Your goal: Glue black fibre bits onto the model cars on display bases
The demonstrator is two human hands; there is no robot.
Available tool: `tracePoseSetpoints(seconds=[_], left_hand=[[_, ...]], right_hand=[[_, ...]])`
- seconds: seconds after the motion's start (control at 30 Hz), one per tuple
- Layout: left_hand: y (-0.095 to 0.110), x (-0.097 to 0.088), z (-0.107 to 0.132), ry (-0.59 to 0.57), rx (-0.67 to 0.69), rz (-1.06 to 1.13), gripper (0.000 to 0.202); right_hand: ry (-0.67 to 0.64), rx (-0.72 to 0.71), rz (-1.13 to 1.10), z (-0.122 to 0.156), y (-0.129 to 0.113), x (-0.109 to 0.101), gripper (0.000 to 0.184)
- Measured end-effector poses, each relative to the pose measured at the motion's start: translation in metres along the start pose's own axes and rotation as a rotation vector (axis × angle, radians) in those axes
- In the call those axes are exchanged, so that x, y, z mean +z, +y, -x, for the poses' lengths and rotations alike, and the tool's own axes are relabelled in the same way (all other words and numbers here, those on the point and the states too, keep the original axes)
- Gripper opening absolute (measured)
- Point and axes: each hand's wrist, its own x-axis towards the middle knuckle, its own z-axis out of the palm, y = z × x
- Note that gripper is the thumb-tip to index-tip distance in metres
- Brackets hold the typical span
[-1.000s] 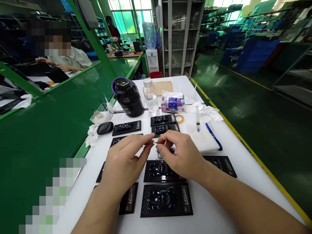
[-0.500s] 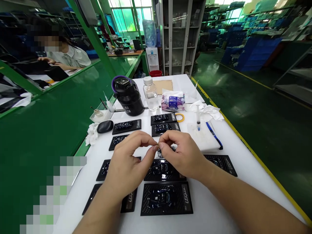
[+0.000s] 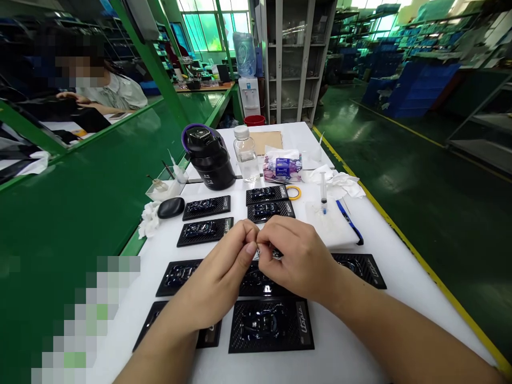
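Note:
My left hand (image 3: 220, 277) and my right hand (image 3: 294, 258) meet fingertip to fingertip above the white table (image 3: 352, 341), both pinched on a tiny dark part too small to name. Below them lie several black carbon-pattern plaques with glossy car shapes: one (image 3: 271, 332) at the near edge, one (image 3: 206, 231) to the left, one (image 3: 360, 263) to the right. A small pile of dark bits shows between my fingers.
At the back stand a black canister (image 3: 208, 158), a clear bottle (image 3: 245, 154), a tissue pack (image 3: 282, 166), a yellow tape ring (image 3: 295, 192), a syringe (image 3: 323, 193), a blue pen (image 3: 349, 221). Another person sits beyond the green bench (image 3: 80, 197) at the left.
My hands have drawn closer together and dropped lower, fingertips now touching. The left plaque that my left hand covered is uncovered.

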Motion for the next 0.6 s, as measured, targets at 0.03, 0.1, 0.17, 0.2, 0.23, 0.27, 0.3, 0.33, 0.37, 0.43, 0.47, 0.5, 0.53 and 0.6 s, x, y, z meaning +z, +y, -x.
tracePoseSetpoints(seconds=[0.03,0.1,0.17,0.2,0.23,0.27,0.3,0.33,0.37,0.43,0.47,0.5,0.53,0.6], left_hand=[[0.0,0.001,0.0,0.004,0.01,0.02,0.023],[-0.001,0.001,0.001,0.011,0.018,0.061,0.023],[-0.001,-0.001,0.002,0.004,0.019,0.092,0.025],[-0.001,-0.001,0.002,0.002,0.02,0.093,0.025],[-0.001,-0.002,0.002,0.008,0.028,0.079,0.025],[-0.001,-0.002,0.002,0.026,0.041,0.046,0.024],[-0.001,-0.002,0.001,0.068,0.068,-0.011,0.022],[0.0,-0.002,0.0,0.133,0.113,-0.092,0.019],[0.0,-0.001,-0.001,0.206,0.177,-0.189,0.014],[0.002,0.001,-0.003,0.328,0.339,-0.376,0.005],[0.003,0.002,-0.005,0.361,0.414,-0.44,0.007],[0.005,0.002,-0.006,0.376,0.47,-0.476,0.011],[0.007,0.003,-0.006,0.379,0.502,-0.489,0.013],[0.012,0.001,-0.005,0.392,0.5,-0.509,0.012]], right_hand=[[0.007,-0.018,0.018,0.0,-0.002,-0.001,0.015],[0.006,0.041,-0.055,0.0,-0.006,-0.004,0.013],[-0.063,0.247,-0.276,-0.002,-0.008,-0.008,0.01],[-0.128,0.383,-0.41,-0.002,-0.009,-0.01,0.009],[-0.202,0.517,-0.538,-0.003,-0.008,-0.012,0.009],[-0.269,0.627,-0.653,-0.005,-0.006,-0.014,0.011],[-0.314,0.707,-0.747,-0.006,-0.003,-0.015,0.014],[-0.336,0.763,-0.818,-0.007,0.0,-0.015,0.015],[-0.341,0.804,-0.872,-0.007,0.004,-0.015,0.016],[-0.336,0.856,-0.942,-0.008,0.011,-0.013,0.016],[-0.333,0.873,-0.967,-0.009,0.013,-0.012,0.016],[-0.333,0.885,-0.995,-0.009,0.015,-0.011,0.016],[-0.331,0.89,-1.026,-0.008,0.016,-0.01,0.016],[-0.329,0.896,-1.064,-0.008,0.016,-0.009,0.018]])
